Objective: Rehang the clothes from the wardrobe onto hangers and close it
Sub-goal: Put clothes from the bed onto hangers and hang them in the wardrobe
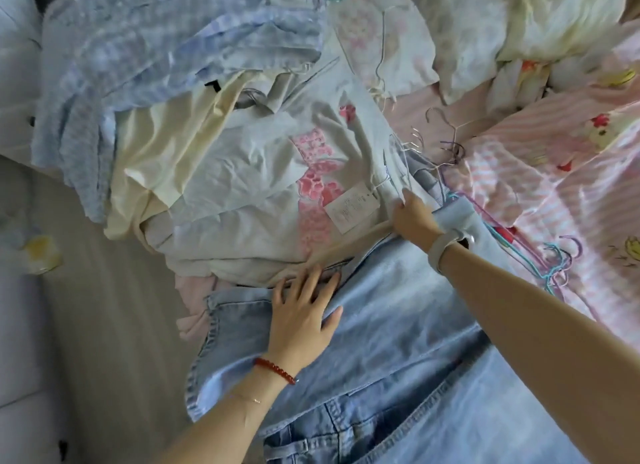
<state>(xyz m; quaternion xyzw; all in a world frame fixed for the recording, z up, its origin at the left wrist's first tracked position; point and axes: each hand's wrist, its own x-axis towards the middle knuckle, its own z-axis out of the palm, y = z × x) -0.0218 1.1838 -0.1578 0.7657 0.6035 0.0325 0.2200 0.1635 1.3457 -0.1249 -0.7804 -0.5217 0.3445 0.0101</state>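
Note:
Light blue jeans [398, 342] lie spread across the bed in front of me. My left hand [304, 318] rests flat on them with straight, spread fingers near a folded leg end. My right hand [412, 218] reaches further back and grips the edge of a white T-shirt [249, 173] with a pink print and a paper tag [353, 207]. Beneath the T-shirt lies a cream garment [166, 141]. Thin wire hangers [446, 145] lie loose to the right of the T-shirt, and coloured hangers [540, 259] lie right of my right wrist.
A blue checked garment [138, 48] is heaped at the back left. White and pale yellow clothes [519, 24] are piled at the back right on a pink striped cartoon bedsheet [571, 193]. Grey floor [86, 290] runs along the left.

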